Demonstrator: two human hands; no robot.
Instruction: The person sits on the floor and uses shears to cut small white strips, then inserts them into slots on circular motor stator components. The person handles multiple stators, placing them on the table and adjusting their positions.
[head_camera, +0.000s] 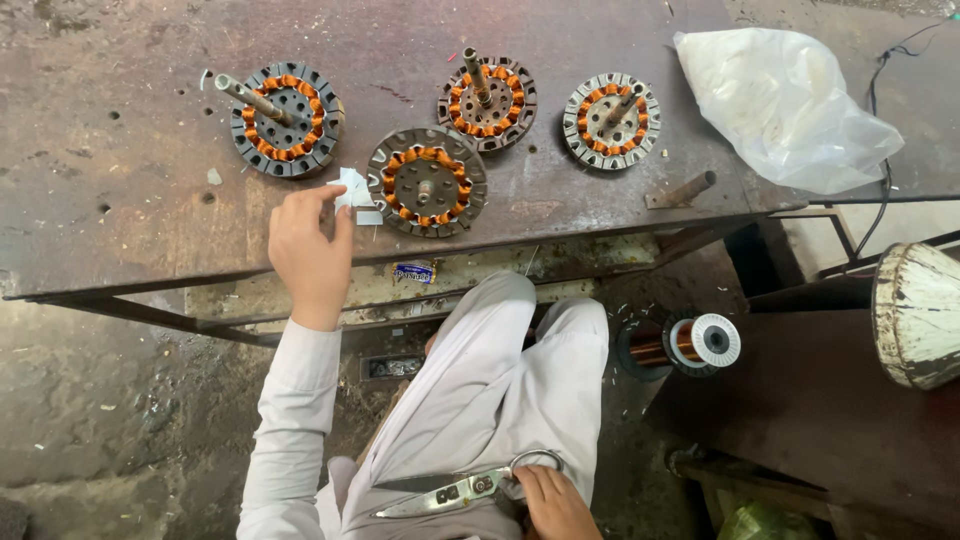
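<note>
Small white paper slips (352, 190) are pinched by the left hand (310, 250) near the counter's (120, 220) front edge, beside a copper-wound stator (427, 181) (light, flimsy; best held by edges). Scissors (455, 492) are gripped by the right hand (552, 505) fingers.
</note>
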